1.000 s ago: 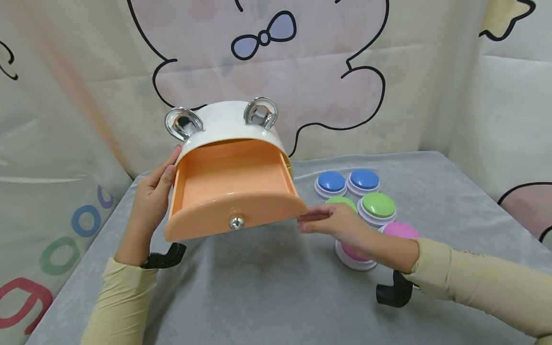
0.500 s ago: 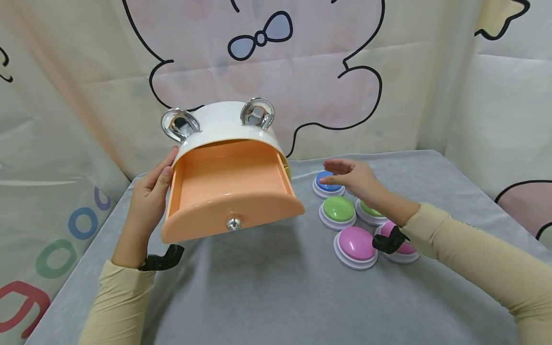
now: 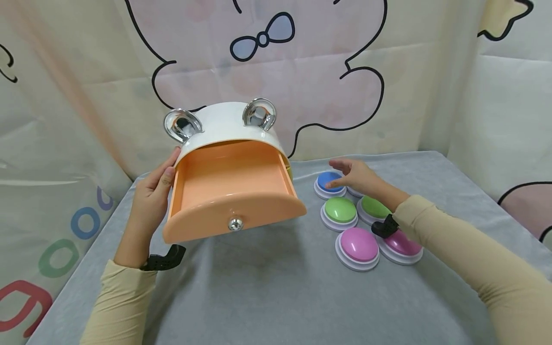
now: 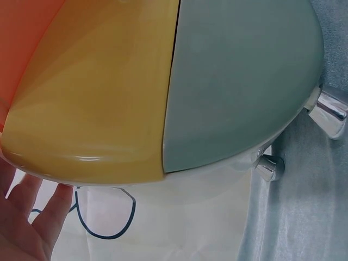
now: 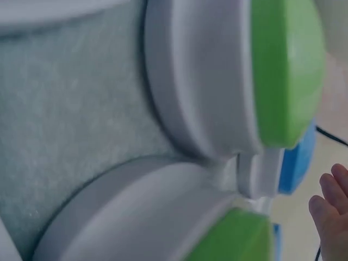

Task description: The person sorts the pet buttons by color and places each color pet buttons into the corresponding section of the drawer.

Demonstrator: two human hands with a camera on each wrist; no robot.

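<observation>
My left hand point(image 3: 148, 203) grips the left side of a small white drawer chest point(image 3: 222, 115), thumb at the front edge. The chest has two chrome ears and tilts over the table. Its orange drawer point(image 3: 235, 213), with a chrome knob, is pulled out and holds nothing. In the left wrist view, a yellow drawer front point(image 4: 98, 103) and a grey-green one point(image 4: 239, 87) lie beside my fingertips point(image 4: 57, 209). My right hand point(image 3: 364, 179) hovers at a blue push button point(image 3: 327, 181), thumb in front of its dome. Contact is hard to judge. In the right wrist view its fingers point(image 5: 331, 198) hold nothing.
Two green buttons point(image 3: 340, 210) and two pink buttons point(image 3: 359, 244), all on white bases, stand right of the chest. Another blue button is mostly hidden behind my right hand. A grey cloth point(image 3: 267, 297) covers the table; printed fabric point(image 3: 302, 86) hangs behind it.
My right hand has left the drawer's right corner, moved back and right, then lowered slightly to the blue button. My left hand and the chest have stayed in place.
</observation>
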